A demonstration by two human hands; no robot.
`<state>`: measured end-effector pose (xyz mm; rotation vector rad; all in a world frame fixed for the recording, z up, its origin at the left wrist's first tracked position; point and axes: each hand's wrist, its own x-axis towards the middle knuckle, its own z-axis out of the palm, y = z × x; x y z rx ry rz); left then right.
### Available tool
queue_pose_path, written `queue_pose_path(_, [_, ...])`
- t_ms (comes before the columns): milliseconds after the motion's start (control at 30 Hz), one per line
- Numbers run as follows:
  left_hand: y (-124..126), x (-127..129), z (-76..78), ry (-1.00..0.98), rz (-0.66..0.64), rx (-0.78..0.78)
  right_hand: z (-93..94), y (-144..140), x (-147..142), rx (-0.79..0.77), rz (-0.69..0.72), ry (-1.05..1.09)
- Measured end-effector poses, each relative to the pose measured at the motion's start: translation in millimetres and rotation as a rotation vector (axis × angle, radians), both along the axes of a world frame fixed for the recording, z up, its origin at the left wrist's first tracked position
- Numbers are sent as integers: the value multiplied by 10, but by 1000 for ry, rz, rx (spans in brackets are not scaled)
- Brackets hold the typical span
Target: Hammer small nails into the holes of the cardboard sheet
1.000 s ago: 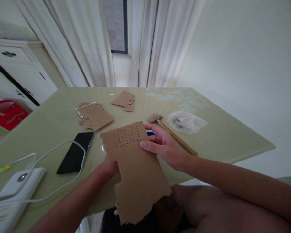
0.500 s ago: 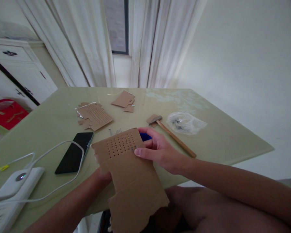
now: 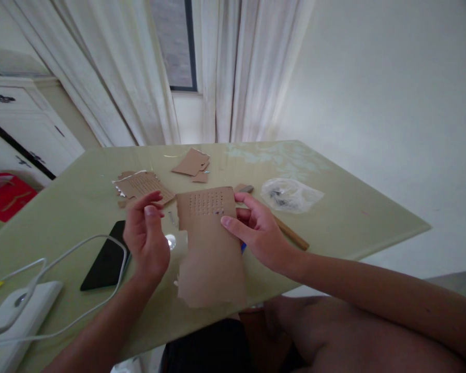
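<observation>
My right hand grips the right edge of a torn brown cardboard piece, thumb on top and fingers behind. Rows of small punched holes cover its upper part, with dark tips near the lowest row. A bit of something blue shows behind the cardboard, below the hand. Left of the piece, my left hand is raised with fingers loosely curled and nothing visible in them. Between that hand and the cardboard is a pale, shiny rounded thing that I cannot make out. Some nails lie just beyond.
A hammer lies behind my right hand, near a clear plastic bag with dark bits inside. Further back are cardboard scraps and a perforated piece. A phone, white cable and power strip sit left.
My left hand has come out from beneath the cardboard and risen to its left. The cardboard has turned more upright in view and shifted away from my lap, still in my right hand.
</observation>
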<state>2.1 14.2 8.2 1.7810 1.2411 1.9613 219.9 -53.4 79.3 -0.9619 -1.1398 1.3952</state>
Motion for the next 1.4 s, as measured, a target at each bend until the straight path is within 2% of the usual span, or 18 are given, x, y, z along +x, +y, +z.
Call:
queue_pose_path(100, [-78, -40, 127, 128, -38, 227, -19, -23, -19, 14, 7, -98])
queue_pose_path(167, [-150, -31, 180, 334, -144, 277, -18, -43, -32, 39, 42, -163])
queue_pose_path(233, [-208, 1, 210, 435, -215, 271, -6, -59, -44, 71, 82, -231])
queue_pose_path(400, [-251, 70, 214, 402, -269, 284, -10, -60, -57, 125, 97, -331])
queue_pose_path(667, [-277, 96, 203, 413, -193, 404, -48, -30, -83, 161, 113, -423])
queue_pose_path(1000, [-312, 40, 172, 330, -227, 430, -15, -32, -66, 151, 109, -490])
queue_pose_path(1133, [-301, 23, 161, 294, -205, 413, 0, -42, -82, 195, 90, -516])
queue_pose_path(1267, [-277, 37, 174, 372, -259, 453, -1, -40, -92, 253, 34, -574])
queue_pose_path(1400, [-246, 60, 162, 380, -257, 458, -30, -25, -75, 266, 3, -563])
